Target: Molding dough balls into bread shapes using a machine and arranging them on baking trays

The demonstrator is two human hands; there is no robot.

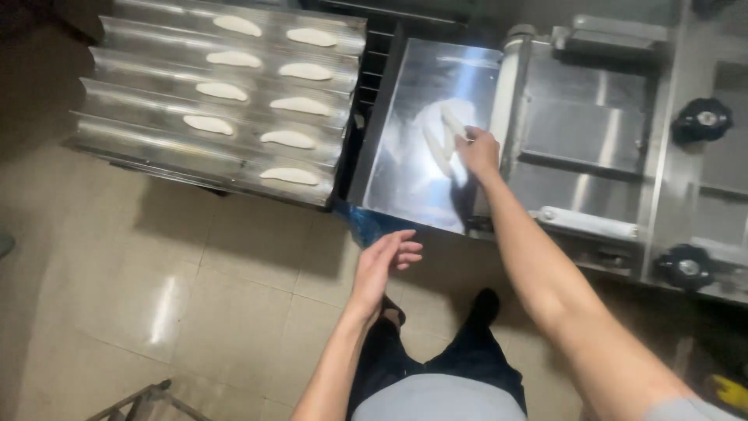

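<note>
Both hands are seen from above: the right hand [477, 150] is stretched out over a shiny metal tray [405, 187] at the outlet of a dough machine [592, 132], and its fingers are closed on the end of a long white dough piece [453, 122]. A second dough piece [435, 148] lies just beside it on the tray, touching or nearly so; which cannot be told. The left hand [383, 265] is held free in the air above the tiled floor [195, 296], fingers loosely spread, grasping nothing.

To the left, well apart from the tray, a ridged baking pan [156, 140] is set, with shaped dough pieces laid in two columns along its grooves; the nearest groove has a bare stretch on its left side.

By the look of it, the step in hand is the lifting of a shaped piece off the tray. Soft dough is likely to stretch or sag, so support from the free hand and a gentle, level carry would be called for.
</note>
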